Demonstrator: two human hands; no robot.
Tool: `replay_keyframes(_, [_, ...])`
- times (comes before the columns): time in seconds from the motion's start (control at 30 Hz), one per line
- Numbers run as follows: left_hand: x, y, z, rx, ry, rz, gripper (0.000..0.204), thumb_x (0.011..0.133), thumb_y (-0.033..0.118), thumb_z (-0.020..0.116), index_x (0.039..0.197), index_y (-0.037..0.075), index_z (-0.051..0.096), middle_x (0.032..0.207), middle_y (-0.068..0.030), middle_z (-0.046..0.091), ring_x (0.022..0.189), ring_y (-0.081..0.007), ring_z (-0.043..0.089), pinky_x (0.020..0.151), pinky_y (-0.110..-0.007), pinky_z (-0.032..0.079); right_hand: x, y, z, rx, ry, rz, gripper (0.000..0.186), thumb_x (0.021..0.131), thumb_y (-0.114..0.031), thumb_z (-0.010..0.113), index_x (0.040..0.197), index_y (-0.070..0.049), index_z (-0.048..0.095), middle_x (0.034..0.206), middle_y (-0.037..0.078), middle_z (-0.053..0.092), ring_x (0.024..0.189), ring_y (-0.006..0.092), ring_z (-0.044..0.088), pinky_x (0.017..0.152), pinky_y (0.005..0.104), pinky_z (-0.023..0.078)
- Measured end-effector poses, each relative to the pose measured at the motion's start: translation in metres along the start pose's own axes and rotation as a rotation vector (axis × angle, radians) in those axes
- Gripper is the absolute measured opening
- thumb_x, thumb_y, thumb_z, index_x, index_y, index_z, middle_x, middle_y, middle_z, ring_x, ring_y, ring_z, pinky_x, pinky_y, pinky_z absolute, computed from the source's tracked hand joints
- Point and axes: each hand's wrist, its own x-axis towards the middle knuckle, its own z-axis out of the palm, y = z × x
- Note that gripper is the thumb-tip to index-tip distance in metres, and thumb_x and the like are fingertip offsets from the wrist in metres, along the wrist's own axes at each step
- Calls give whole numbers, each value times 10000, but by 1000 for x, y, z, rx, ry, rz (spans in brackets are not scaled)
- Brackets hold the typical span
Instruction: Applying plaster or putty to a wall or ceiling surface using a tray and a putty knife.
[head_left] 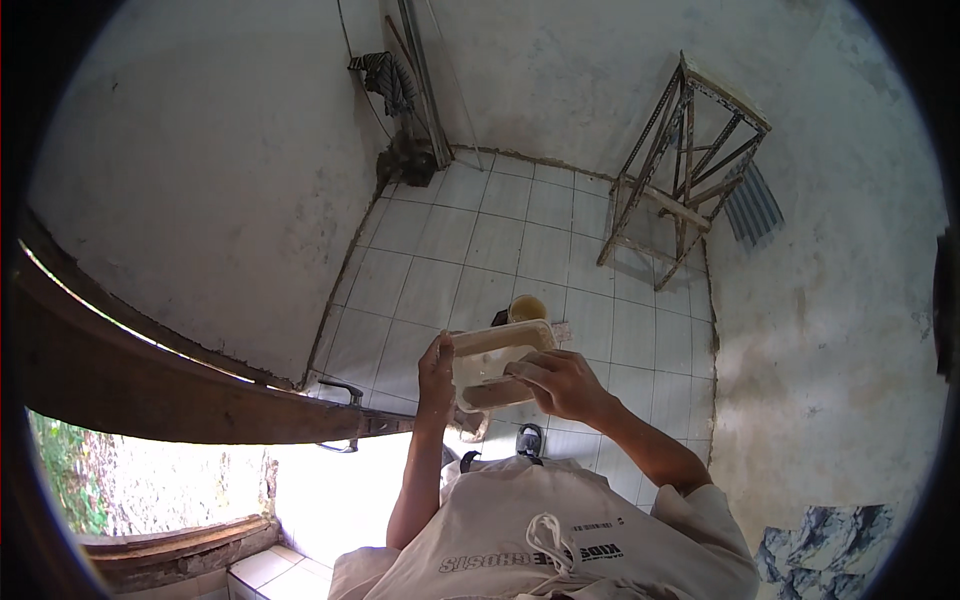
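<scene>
A pale rectangular plastic tub [502,333] is held up in front of my body, tilted, with its inside showing. My left hand [436,381] grips its left side, the thumb near the upper rim. Over the tub's right part is my right hand [562,384], palm down, its fingers bent and drawn together inside the rim. Whatever those fingertips hold, if anything, is too small to tell. Some greyish residue seems to lie on the tub's bottom. Just beyond the tub, a yellowish bucket [527,308] stands on the floor, partly hidden.
A rusty metal stand [690,160] stands at the far right, with a corrugated sheet [754,207] behind it. Long poles [425,85] and a striped cloth [388,82] occupy the far corner. A wooden door [200,385] with a handle [350,392] is at left. White tiles [430,265] cover the floor.
</scene>
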Motion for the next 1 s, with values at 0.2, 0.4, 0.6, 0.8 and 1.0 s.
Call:
replay_keyframes(0.2, [3,1,1,48,-25,23,389,1005,367,475,1044,4,611,920,-44,611,840,-111,561,781,-255,452,7,11,5,-38,99,-11,333,728,-21,690,1053,-71,634,896,93,676,761,265,672,674,383,566])
replay_keyframes(0.4, [-2,21,11,133,-112,83,413,999,390,482,1055,0,604,932,-47,608,864,-114,570,803,-268,458,6,5,23,-117,26,-99,459,660,-31,703,1104,-99,609,966,86,660,866,250,658,745,393,557])
replay_keyframes(0.6, [8,-4,-6,84,-56,50,412,1002,386,476,1090,6,611,929,-40,607,886,-116,567,815,-263,449,5,2,14,0,-19,-64,420,687,-2,684,1090,-86,599,890,65,665,770,249,659,685,385,560])
replay_keyframes(0.8, [14,-1,-9,24,-14,3,420,994,398,492,1081,7,618,951,-29,604,879,-102,541,808,-244,430,7,6,1,50,10,-128,261,750,1,666,996,-66,612,864,77,676,687,254,661,638,377,560])
replay_keyframes(1.0, [16,1,-4,2,43,-26,418,993,402,494,1077,12,619,917,-4,592,842,-82,513,763,-240,427,9,5,0,37,32,-91,275,763,-2,660,1025,-66,609,847,74,674,679,238,662,629,360,563])
